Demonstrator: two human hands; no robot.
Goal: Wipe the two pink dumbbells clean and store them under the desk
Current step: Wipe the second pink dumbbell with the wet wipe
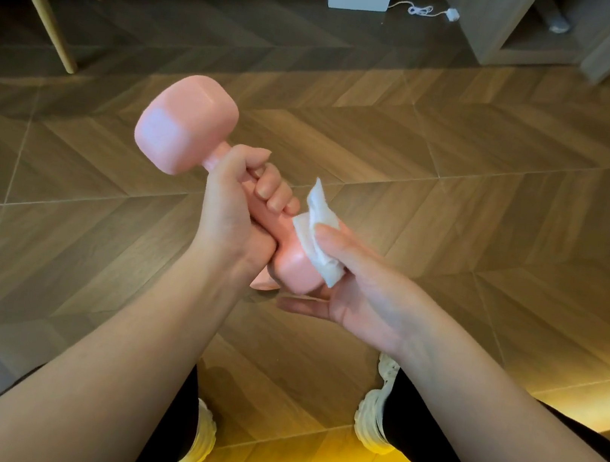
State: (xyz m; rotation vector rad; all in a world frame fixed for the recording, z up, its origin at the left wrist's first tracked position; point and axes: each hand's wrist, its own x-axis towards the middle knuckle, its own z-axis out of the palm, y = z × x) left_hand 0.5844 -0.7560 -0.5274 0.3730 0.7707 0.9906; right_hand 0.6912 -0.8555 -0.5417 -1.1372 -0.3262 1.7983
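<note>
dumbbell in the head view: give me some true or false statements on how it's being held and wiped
1. The left hand grips the dumbbell by its handle. True.
2. The right hand holds a white wipe against the dumbbell's near head. True.
3. The dumbbell lies on the ground. False: it is held up above the floor.
4. The wipe covers the far head. False: the far head is bare.
5. The person is barefoot. False: white shoes show below the arms.
</note>
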